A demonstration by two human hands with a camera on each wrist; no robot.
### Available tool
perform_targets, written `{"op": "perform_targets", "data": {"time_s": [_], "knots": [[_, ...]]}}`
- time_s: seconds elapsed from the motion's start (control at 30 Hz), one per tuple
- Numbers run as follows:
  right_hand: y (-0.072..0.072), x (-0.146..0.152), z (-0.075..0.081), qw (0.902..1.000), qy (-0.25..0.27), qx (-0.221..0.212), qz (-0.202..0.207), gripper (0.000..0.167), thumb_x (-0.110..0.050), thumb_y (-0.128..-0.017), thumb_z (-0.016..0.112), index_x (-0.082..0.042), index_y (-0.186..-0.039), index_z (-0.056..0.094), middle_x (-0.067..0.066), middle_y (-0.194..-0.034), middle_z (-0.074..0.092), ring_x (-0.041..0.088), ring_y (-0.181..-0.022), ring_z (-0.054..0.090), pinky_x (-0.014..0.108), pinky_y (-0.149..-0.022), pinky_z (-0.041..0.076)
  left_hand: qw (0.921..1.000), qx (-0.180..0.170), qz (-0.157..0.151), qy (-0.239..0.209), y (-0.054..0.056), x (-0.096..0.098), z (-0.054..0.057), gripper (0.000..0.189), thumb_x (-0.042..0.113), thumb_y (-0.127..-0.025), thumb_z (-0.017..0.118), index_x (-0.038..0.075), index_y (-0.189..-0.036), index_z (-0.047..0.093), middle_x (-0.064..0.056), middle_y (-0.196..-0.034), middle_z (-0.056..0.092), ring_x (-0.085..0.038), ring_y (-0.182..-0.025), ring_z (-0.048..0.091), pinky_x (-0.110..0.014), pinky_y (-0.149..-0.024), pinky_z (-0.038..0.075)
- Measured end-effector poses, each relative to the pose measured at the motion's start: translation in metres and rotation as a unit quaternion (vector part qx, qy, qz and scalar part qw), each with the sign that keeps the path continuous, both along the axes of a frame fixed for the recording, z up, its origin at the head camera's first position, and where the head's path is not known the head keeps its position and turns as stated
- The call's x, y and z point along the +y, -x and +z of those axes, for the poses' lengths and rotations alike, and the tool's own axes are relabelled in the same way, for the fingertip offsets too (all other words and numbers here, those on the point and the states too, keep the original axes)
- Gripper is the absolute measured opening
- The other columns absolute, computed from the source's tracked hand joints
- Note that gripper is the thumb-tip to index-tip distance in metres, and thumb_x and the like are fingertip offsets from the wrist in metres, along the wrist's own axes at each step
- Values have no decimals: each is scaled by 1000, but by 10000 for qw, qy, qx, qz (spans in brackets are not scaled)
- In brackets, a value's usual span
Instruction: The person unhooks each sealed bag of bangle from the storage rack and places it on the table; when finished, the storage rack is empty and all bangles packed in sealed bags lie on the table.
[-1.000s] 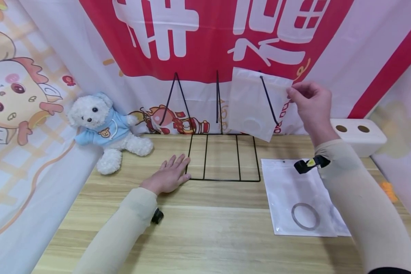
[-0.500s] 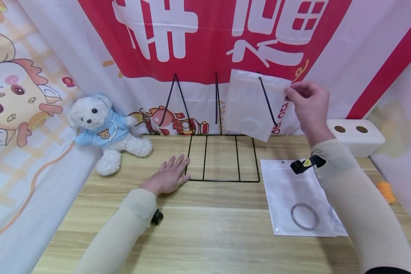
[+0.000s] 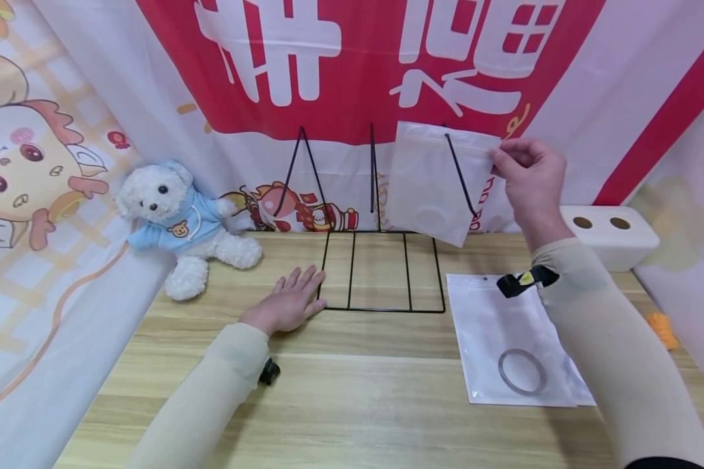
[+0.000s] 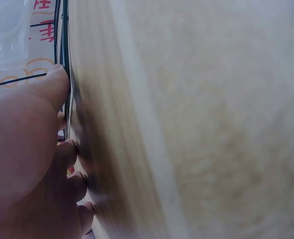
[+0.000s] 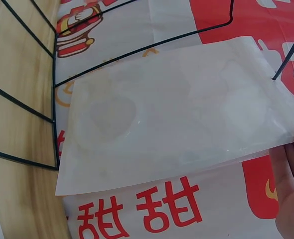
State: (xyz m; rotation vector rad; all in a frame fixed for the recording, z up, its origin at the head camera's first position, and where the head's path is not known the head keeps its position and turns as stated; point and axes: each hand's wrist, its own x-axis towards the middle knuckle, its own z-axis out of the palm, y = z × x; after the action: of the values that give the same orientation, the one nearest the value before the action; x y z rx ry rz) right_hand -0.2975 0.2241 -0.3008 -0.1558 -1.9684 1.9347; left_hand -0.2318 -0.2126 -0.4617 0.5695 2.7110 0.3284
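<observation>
My right hand [image 3: 534,176] pinches the upper right corner of a white, semi-translucent zip bag [image 3: 416,176]. The bag hangs tilted on the right prong of a black wire stand [image 3: 387,310]; in the right wrist view the prong passes through the bag [image 5: 162,109] near its top edge. A faint round shape shows in its lower part. My left hand [image 3: 287,301] lies palm down on the table with fingers spread, touching the left side of the stand's base. In the left wrist view the left thumb [image 4: 57,84] is against the wire.
More white bags [image 3: 481,339] lie on the table at the right, the top one showing a grey ring [image 3: 522,372]. A plush dog [image 3: 178,221] in a blue hoodie sits at the left. Behind my right wrist stands a white box [image 3: 616,238] with two round holes; an orange item [image 3: 661,330] lies beyond.
The bag and the right hand have shifted very slightly, with the bag a touch lower. The left hand stays in place on the table.
</observation>
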Motion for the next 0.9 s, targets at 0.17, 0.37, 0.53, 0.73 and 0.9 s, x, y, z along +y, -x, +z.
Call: {"op": "perform_targets", "data": {"time_s": [0.17,0.37,0.53,0.73,0.9], "knots": [[0,0,0,10000,38,-8,-14,45,-40,-88,86,-19,-128,78,0,-128,78,17,-119,76,29,-111,56,10000,4,1,-3,0,0,0,72,48,-117,38,15,-176,12,-15,-184,3,-47,-168,1,-70,-134,5],[0,0,-1,10000,-24,-26,-69,43,-40,-90,84,-20,-128,78,-1,-128,78,17,-119,76,29,-111,56,10000,-14,-3,-16,-1,1,0,72,49,-117,38,16,-176,12,-14,-184,3,-47,-169,1,-70,-134,4],[-1,1,-1,9999,44,21,-105,45,-41,-87,85,-19,-126,79,-1,-126,78,18,-118,76,27,-109,57,10000,-3,0,-27,-1,1,1,72,48,-117,39,15,-176,12,-15,-183,3,-47,-168,2,-70,-134,4],[0,1,-1,9997,224,54,-70,48,-41,-84,86,-19,-126,79,0,-125,78,18,-118,76,27,-108,58,10000,11,-1,-4,-2,1,2,73,48,-117,39,15,-176,12,-15,-183,3,-47,-169,1,-70,-134,5],[-1,2,-1,9996,261,51,-34,50,-42,-83,88,-18,-126,79,-1,-123,79,17,-115,77,26,-106,59,10000,41,-26,-26,-1,1,2,72,47,-117,40,13,-175,13,-17,-183,5,-48,-168,3,-71,-134,6]]}}
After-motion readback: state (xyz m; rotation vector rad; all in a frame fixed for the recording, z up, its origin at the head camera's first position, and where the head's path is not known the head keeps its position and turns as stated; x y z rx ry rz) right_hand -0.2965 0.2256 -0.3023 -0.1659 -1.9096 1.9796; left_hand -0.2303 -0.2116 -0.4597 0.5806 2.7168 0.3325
